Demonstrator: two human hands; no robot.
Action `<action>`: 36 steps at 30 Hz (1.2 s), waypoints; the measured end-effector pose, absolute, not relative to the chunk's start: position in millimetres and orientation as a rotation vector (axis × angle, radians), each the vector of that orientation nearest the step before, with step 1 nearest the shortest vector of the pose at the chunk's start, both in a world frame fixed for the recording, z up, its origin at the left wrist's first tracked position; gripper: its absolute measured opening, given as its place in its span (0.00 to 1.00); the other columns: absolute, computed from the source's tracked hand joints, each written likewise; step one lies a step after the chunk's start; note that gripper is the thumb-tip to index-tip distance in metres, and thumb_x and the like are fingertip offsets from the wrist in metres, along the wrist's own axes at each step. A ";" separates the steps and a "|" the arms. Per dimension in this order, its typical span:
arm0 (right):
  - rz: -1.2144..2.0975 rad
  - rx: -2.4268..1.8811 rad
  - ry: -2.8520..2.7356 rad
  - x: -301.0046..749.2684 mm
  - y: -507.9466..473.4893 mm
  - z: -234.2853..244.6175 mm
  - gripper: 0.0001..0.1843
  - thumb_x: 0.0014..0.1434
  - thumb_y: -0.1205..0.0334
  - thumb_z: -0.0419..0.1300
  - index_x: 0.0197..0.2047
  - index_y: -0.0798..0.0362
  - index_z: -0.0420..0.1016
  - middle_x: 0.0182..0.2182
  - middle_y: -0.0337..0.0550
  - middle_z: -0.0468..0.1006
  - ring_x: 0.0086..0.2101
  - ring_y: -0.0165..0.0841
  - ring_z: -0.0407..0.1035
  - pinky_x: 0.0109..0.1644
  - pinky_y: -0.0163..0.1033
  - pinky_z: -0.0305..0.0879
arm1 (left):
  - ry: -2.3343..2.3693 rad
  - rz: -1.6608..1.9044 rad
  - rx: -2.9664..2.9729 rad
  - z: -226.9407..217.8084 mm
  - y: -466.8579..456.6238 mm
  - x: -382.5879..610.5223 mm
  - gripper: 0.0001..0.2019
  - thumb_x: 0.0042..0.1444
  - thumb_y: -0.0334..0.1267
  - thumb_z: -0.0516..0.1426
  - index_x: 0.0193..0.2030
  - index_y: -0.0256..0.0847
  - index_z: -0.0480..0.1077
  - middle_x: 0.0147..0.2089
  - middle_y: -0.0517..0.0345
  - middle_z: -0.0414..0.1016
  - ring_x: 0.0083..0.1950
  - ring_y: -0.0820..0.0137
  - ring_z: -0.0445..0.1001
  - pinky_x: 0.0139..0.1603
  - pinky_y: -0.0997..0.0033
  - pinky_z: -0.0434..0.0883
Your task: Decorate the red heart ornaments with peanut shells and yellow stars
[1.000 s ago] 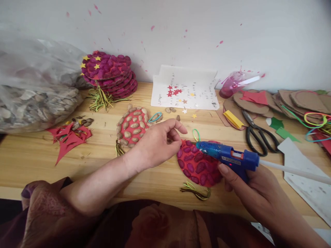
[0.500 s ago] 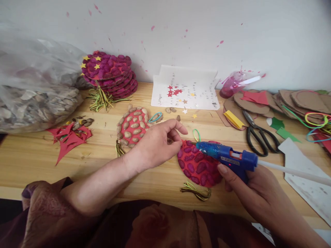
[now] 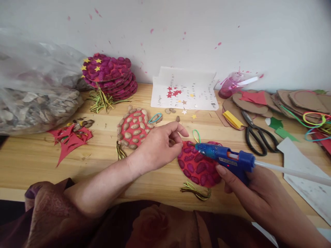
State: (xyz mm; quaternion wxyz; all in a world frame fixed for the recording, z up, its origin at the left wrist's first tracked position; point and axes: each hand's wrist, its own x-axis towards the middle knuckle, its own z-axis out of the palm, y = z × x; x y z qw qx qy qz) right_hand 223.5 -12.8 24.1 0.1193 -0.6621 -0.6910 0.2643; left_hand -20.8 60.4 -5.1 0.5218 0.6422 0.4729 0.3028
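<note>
My right hand [image 3: 248,186] grips a blue hot glue gun [image 3: 235,160], a long white glue stick [image 3: 287,170] poking from its back. Its nozzle points left, close to the fingertips of my left hand [image 3: 165,143]. Those fingers are curled in towards the thumb; whatever they pinch, if anything, is too small to make out. Beneath the gun lies a round red ornament [image 3: 190,167] covered with purple-painted shells, with a green cord loop [image 3: 197,135] on top and a yarn tassel [image 3: 196,191] below. A red piece with unpainted, peanut-like shells [image 3: 134,126] is partly behind my left hand.
Finished purple ornaments [image 3: 111,75] are stacked at the back left, beside a plastic bag of shells [image 3: 38,103]. Red scraps [image 3: 68,141] lie in front. Paper stars rest on a white sheet [image 3: 184,89]. Black-handled scissors [image 3: 258,136] and cardboard rounds [image 3: 297,103] are on the right.
Both hands stay almost in place, the glue gun still close to the left fingertips. The whole view has shifted very slightly.
</note>
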 end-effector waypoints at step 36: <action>1.424 -1.464 -0.993 238.7 3.5 -14.6 0.18 0.62 0.43 0.61 0.36 0.50 0.79 0.21 0.40 0.77 0.18 0.29 0.65 0.23 0.35 0.58 | 1.186 0.688 1.511 -13.1 71.0 -6.5 0.11 0.50 0.28 0.61 0.42 0.39 0.72 0.31 0.63 0.75 0.31 0.75 0.72 0.33 0.76 0.70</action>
